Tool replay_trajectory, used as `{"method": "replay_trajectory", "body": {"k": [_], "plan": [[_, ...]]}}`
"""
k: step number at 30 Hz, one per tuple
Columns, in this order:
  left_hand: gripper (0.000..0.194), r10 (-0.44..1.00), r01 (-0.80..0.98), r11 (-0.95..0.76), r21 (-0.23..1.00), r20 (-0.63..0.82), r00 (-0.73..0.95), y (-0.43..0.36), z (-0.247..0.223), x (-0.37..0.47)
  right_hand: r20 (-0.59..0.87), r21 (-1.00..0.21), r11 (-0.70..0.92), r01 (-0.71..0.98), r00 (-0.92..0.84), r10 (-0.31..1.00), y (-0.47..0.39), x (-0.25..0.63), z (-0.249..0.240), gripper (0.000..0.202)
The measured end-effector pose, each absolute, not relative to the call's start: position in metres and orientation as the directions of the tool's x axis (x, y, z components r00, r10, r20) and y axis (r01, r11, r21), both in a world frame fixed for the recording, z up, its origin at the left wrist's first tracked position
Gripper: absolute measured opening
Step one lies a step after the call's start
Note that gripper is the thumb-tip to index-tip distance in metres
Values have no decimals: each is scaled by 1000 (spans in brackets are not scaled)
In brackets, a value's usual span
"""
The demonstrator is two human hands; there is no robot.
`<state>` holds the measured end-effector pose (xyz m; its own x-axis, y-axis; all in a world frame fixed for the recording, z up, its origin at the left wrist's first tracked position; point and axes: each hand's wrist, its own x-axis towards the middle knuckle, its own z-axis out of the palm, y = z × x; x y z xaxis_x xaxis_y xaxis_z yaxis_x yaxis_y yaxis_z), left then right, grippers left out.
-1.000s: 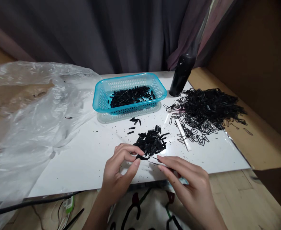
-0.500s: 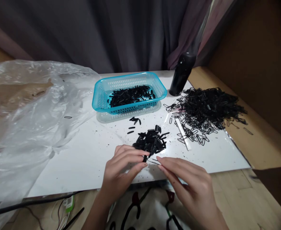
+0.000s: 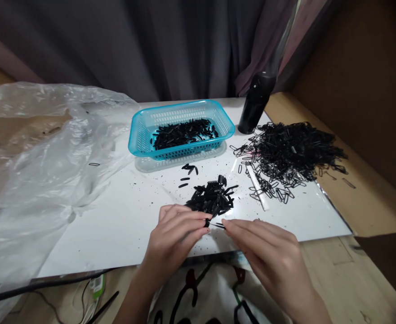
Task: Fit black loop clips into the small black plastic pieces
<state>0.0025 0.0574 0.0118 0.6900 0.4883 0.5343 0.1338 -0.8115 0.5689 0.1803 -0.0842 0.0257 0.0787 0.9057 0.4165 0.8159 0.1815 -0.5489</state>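
Observation:
My left hand [image 3: 175,236] pinches a small black piece [image 3: 207,222] between thumb and fingertips, just in front of a pile of black pieces [image 3: 211,198]. Facing it, my right hand [image 3: 268,245] grips a thin dark strip [image 3: 220,225] whose end points at the left fingertips. A fine light line runs between the two fingertip pairs. Several loose black pieces [image 3: 190,168] lie behind the pile. More such pieces fill the bottom of a blue basket [image 3: 180,154] further back.
A heap of thin black loops [image 3: 292,150] spreads at the right, beside a white strip [image 3: 257,186]. Behind it a dark bottle-like object [image 3: 255,103] leans. Crumpled clear plastic [image 3: 66,148] covers the left side. The white tabletop [image 3: 110,225] ends near my forearms.
My right hand has turned slightly, and the dark strip in it now looks like one line rather than two spread ones. The left fingertips have shifted a little to the right.

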Motion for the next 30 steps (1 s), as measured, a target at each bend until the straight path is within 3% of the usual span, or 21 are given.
{"method": "replay_trajectory", "body": {"k": [4,8,15,20,30], "plan": [[5,494,100,-794,600,540,682,56,12,3,473,-556,229,799,78,878,-83,180,24,39],[5,515,64,-768,637,555,654,54,15,4,513,-638,298,710,102,852,-81,179,18,45],[10,539,158,-794,588,557,632,54,6,11,489,-799,305,519,265,831,-83,170,26,33],[10,542,123,-789,602,587,601,54,-1,10,458,-803,223,553,333,824,-81,175,29,29],[17,524,115,-810,575,621,583,54,2,7,419,-717,207,666,174,891,-83,181,24,32]]}}
